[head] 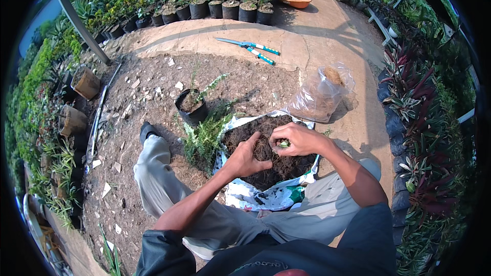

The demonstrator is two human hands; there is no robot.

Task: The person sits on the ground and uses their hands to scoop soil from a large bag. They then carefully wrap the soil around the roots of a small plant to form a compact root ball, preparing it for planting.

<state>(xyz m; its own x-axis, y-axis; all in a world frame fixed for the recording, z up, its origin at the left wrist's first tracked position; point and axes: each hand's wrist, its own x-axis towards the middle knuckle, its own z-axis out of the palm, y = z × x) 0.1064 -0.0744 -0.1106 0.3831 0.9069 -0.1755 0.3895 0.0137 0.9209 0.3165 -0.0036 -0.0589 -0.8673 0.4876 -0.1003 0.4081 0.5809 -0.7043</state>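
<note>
Before me lies an opened white sack (245,195) filled with dark soil and brown root fibres (264,143). My left hand (245,159) rests at the fibres with thumb and forefinger spread apart. To its right, my right hand (291,138) is curled around a small green plant piece (284,143), mostly hidden by the fingers. Cut or loose fern fronds (203,138) lie against the sack's left side. Just beyond them stands a black nursery bag (191,113) with a small fern growing in soil.
Hedge shears (249,47) with teal handles lie on the concrete ahead. A clear plastic bag (318,96) of brown fibre sits beyond the sack, to the right. Potted plants (230,7) line the far edge, near an orange basin (297,0). Broken tile pieces (106,189) litter the left ground.
</note>
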